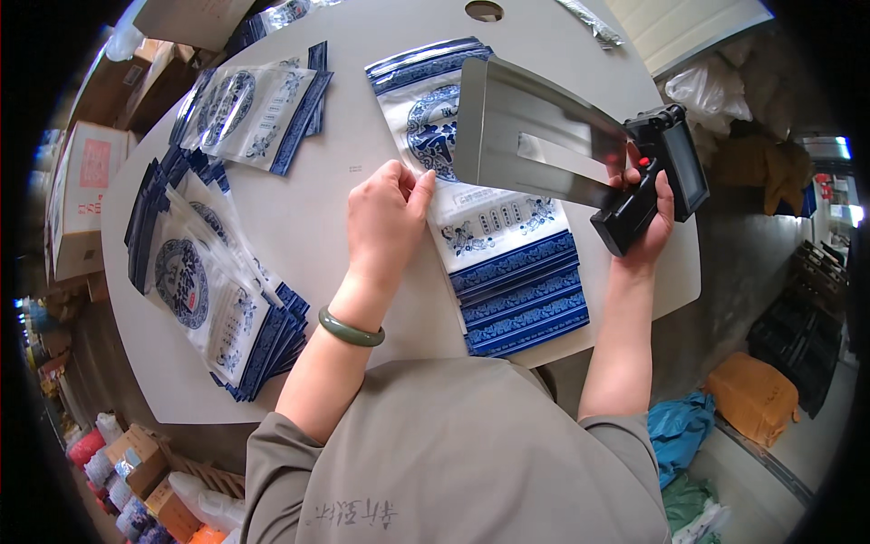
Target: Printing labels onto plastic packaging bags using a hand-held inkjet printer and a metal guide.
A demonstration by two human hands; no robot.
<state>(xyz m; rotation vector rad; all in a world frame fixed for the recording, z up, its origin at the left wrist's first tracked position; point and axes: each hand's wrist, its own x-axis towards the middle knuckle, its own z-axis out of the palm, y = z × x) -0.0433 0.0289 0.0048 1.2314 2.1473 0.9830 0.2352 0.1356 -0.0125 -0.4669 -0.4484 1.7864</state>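
My right hand [654,218] grips a black handheld inkjet printer [671,172] with a small screen and a red button. A broad metal guide plate [544,127] with a slot in it juts out leftward from the printer, over the fanned row of blue-and-white plastic bags [507,222]. The plate hides part of the top bag. At that bag's left edge my left hand [388,218] is closed, thumb and forefinger pinching its rim; the other fingers are curled in. A green bangle [352,328] circles my left wrist.
A messy pile of like bags [195,281] lies on the table's left side, with a smaller pile [240,113] behind it. The white table [362,100] has a round hole [484,11] at the far edge. Cardboard boxes [91,190] stand left; an orange bundle [752,399] lies at right.
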